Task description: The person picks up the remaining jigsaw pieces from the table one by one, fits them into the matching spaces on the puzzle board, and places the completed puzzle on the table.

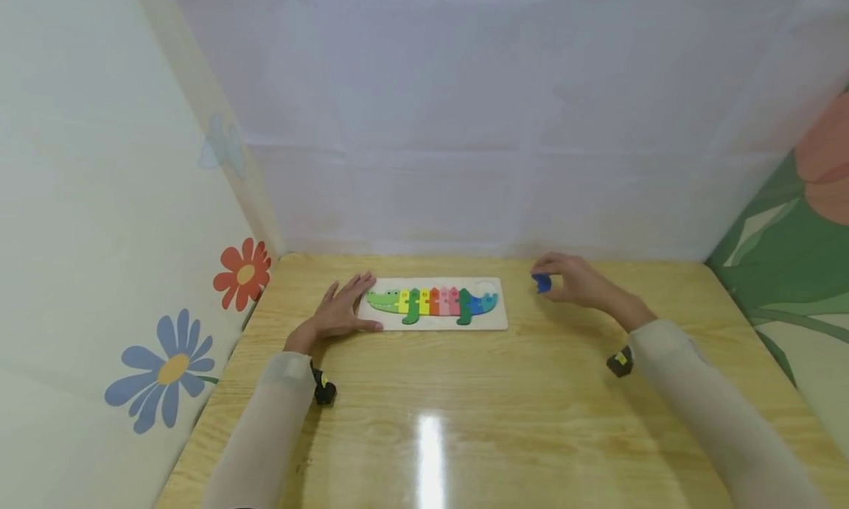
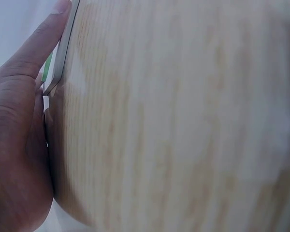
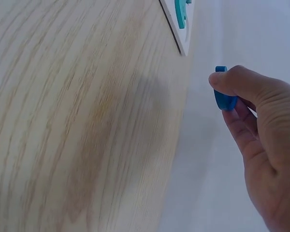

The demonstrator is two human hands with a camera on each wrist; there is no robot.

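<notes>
A white puzzle board (image 1: 391, 326) with colourful crocodile pieces lies flat toward the back of the table. Its crocodile runs from a green head (image 1: 382, 301) on the left to a blue tail section (image 1: 483, 303) on the right. A bare rounded recess (image 1: 487, 286) shows at the board's upper right. My left hand (image 1: 341, 311) rests at the board's left end, fingers spread, thumb along the front edge. Held above the table, right of the board, is a small blue puzzle piece (image 3: 224, 100), pinched between thumb and fingers of my right hand (image 1: 575, 281).
The wooden table (image 1: 517, 420) ends at a pale cloth wall (image 1: 424, 199) just behind the board. Flower-printed panels stand on the left (image 1: 66, 273) and right (image 1: 783, 258). Both wrists carry small dark cameras near the tabletop.
</notes>
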